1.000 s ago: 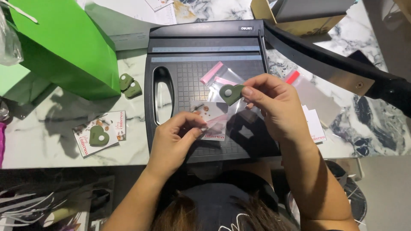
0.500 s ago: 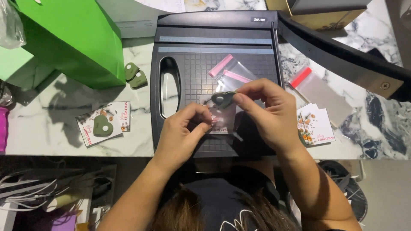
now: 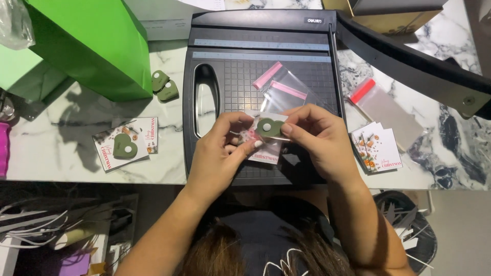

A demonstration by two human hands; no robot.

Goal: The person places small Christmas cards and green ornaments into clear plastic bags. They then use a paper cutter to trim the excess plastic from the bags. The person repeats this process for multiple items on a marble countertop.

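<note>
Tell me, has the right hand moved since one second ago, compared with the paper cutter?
Yes. The right hand with the green heart came down the paper cutter, away from the pink-strip bags, toward its near edge and the left hand.

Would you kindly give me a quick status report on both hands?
Left hand and right hand both pinch the green heart piece over the printed card. Both above the paper trimmer. Nothing in the way.

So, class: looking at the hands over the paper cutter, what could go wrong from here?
1. The cutter's arm stands raised beside the right hand; a bump might bring it down.
2. The green heart is pinched only at its edges by the fingertips of both hands, left hand too, so it could slip.
3. The loose clear bags on the cutter could slide off.
</note>
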